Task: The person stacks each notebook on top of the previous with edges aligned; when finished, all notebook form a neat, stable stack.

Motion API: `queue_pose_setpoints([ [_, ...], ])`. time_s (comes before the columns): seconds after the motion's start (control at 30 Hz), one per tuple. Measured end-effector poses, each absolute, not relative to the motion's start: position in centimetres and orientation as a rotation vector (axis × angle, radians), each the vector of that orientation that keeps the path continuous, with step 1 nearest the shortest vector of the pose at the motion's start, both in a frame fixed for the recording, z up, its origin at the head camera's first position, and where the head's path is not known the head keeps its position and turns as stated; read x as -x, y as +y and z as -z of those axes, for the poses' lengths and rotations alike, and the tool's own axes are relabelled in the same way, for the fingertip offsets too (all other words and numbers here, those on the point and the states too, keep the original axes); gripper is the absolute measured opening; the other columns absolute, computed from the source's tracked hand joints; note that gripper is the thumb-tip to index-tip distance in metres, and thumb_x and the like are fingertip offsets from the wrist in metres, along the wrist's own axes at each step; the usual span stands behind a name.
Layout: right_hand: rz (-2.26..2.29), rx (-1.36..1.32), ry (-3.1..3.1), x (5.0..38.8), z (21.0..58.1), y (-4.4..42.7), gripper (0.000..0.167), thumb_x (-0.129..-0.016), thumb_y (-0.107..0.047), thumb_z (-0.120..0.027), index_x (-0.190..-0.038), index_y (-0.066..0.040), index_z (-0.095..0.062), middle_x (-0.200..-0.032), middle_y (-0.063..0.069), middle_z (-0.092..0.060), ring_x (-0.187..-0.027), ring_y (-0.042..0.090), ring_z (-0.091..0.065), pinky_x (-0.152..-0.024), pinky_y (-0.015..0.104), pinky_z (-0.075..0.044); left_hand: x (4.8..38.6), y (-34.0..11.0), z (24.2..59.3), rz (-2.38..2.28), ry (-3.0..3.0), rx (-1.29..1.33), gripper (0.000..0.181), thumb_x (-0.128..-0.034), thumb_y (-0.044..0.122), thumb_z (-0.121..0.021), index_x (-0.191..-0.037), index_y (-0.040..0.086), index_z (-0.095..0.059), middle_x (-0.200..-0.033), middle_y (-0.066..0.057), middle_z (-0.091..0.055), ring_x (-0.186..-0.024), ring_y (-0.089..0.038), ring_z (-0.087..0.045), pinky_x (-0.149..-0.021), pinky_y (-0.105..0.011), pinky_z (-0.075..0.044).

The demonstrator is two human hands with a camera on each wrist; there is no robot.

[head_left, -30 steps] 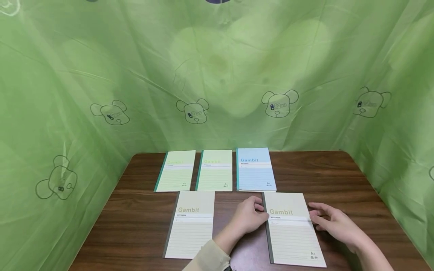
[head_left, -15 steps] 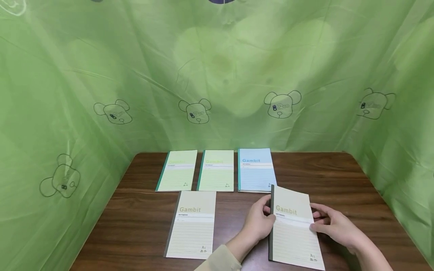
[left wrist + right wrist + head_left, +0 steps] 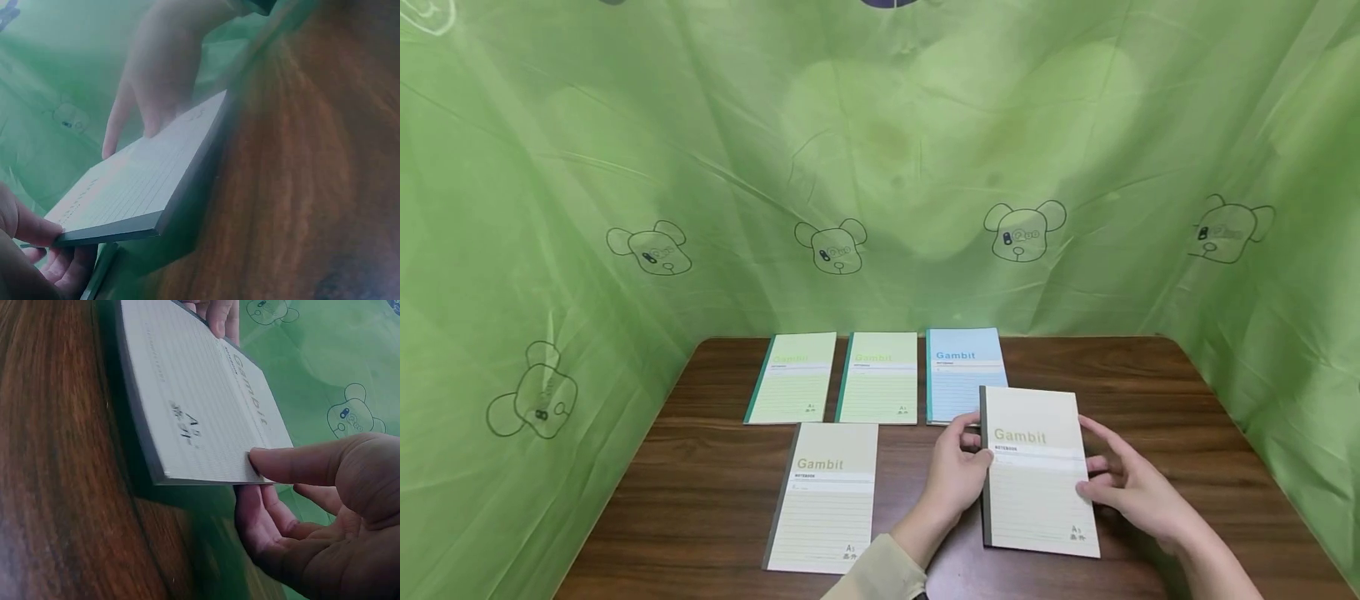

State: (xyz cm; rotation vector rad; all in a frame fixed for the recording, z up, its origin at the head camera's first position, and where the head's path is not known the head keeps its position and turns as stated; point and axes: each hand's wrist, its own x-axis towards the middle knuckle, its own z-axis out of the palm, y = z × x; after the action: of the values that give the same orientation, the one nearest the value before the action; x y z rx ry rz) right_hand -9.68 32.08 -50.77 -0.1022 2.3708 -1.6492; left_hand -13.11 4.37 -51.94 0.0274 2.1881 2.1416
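Note:
A cream notebook with a dark spine point(image 3: 1037, 492) is held up off the table between both hands, its cover facing up; the wrist views show a gap beneath it. The left hand point(image 3: 953, 471) pinches its spine edge, thumb on the cover and fingers below point(image 3: 59, 269). On the opposite edge, the right hand point(image 3: 1138, 492) grips with the thumb on top and fingers underneath, plain in the right wrist view point(image 3: 325, 506). The notebook's upper part overlaps the lower right corner of a blue notebook point(image 3: 966, 383) in the head view.
Two green notebooks point(image 3: 793, 387) point(image 3: 880, 392) lie left of the blue one along the back of the brown table point(image 3: 700, 500). Another cream notebook point(image 3: 827, 517) lies in front of them. A green curtain point(image 3: 880, 167) with bear drawings surrounds the table's back and sides.
The cream notebook has come up off the table, tilted at first, then moved away from the person. Both hands have moved with it, the right hand's grip now clear.

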Motion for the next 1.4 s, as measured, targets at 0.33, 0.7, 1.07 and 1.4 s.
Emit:
queue_pose_setpoints([
  [0.33,1.618,0.045,2.496,10.5,49.3,30.5,0.081,-0.100,-0.009,-0.080,-0.167,-0.003,-0.035,-0.129,0.022,-0.070,-0.100,0.018,-0.078,-0.083,0.029,-0.057,14.8,4.1,51.0,-2.275,2.167,0.142,0.034,-0.0892,-0.009,-0.076,-0.117,0.010,-0.073,-0.089,-0.002,-0.072,-0.071,-0.014,-0.067,-0.067,-0.028,-0.057],
  [0.7,1.682,-0.005,2.516,13.8,48.5,29.6,0.076,-0.102,-0.012,-0.079,-0.165,-0.003,-0.040,-0.136,0.025,-0.068,-0.102,0.015,-0.075,-0.087,0.026,-0.055,17.6,3.7,50.5,-2.359,2.171,0.183,0.029,-0.0885,0.003,-0.085,-0.113,0.017,-0.080,-0.079,0.001,-0.067,-0.070,-0.011,-0.061,-0.064,-0.027,-0.052],
  [1.07,1.894,-0.071,2.413,16.6,47.2,27.5,0.071,-0.101,-0.009,-0.079,-0.163,0.000,-0.045,-0.132,0.018,-0.069,-0.100,0.010,-0.074,-0.086,0.029,-0.061,19.7,2.7,49.3,-2.463,2.111,0.239,0.048,-0.0804,-0.008,-0.071,-0.119,0.017,-0.083,-0.090,-0.003,-0.069,-0.076,-0.013,-0.060,-0.067,-0.027,-0.051],
  [1.4,2.096,-0.200,2.435,19.6,47.6,25.3,0.058,-0.102,-0.005,-0.076,-0.155,0.004,-0.054,-0.121,0.004,-0.074,-0.099,0.003,-0.071,-0.088,0.018,-0.056,21.5,1.6,49.2,-2.515,2.091,0.184,0.042,-0.0845,-0.008,-0.070,-0.119,0.012,-0.082,-0.102,-0.004,-0.076,-0.086,-0.012,-0.066,-0.078,-0.027,-0.055],
])
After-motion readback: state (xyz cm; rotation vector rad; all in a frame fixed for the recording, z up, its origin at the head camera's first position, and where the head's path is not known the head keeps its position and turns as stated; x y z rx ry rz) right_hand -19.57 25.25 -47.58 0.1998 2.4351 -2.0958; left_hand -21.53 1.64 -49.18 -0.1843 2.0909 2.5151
